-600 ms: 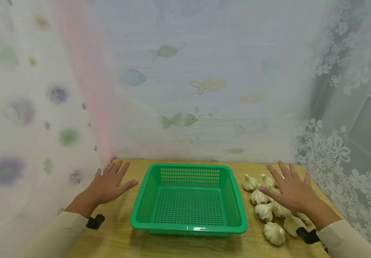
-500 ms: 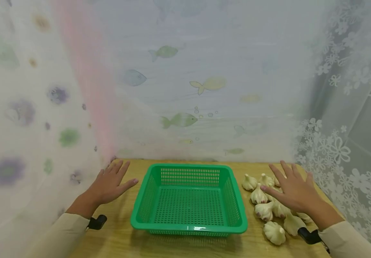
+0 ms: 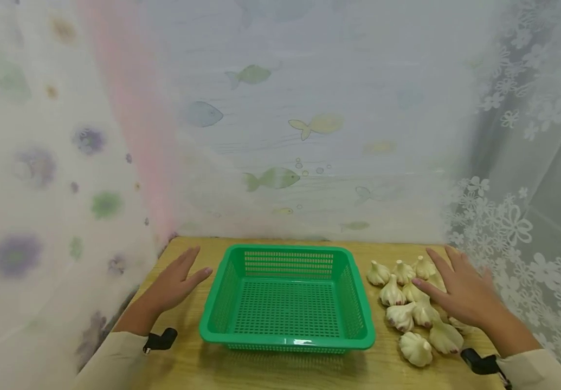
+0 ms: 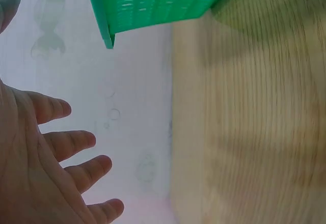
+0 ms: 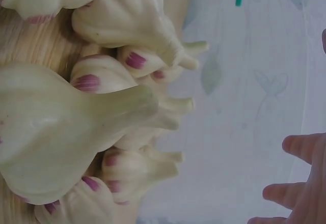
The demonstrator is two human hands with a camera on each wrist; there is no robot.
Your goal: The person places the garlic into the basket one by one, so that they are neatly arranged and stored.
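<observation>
In the head view a green plastic basket (image 3: 287,343) sits mid-table with nothing inside. Several garlic bulbs (image 3: 415,349) lie grouped to its right, pale with purple streaks in the right wrist view, where one large bulb (image 5: 41,132) is closest. My left hand (image 3: 170,287) hovers left of the basket, thumb pointing toward it, holding nothing. The left wrist view shows its fingers (image 4: 81,173) spread and apart from the basket wall (image 4: 153,2). Above the right side of the garlic hangs my right hand (image 3: 465,290), fingers extended, holding nothing; it covers some bulbs behind it.
The wooden table (image 3: 260,374) meets a fish-patterned curtain (image 3: 309,179) at its back edge. A flower-dotted curtain (image 3: 56,216) closes in on the left, and a white floral lace curtain (image 3: 514,233) on the right. Each wrist wears a small black device (image 3: 160,340).
My right hand has shifted right and turned more sideways, uncovering more garlic. My left hand has also turned, its fingers now overlapping in the head view. Basket and garlic stay in place.
</observation>
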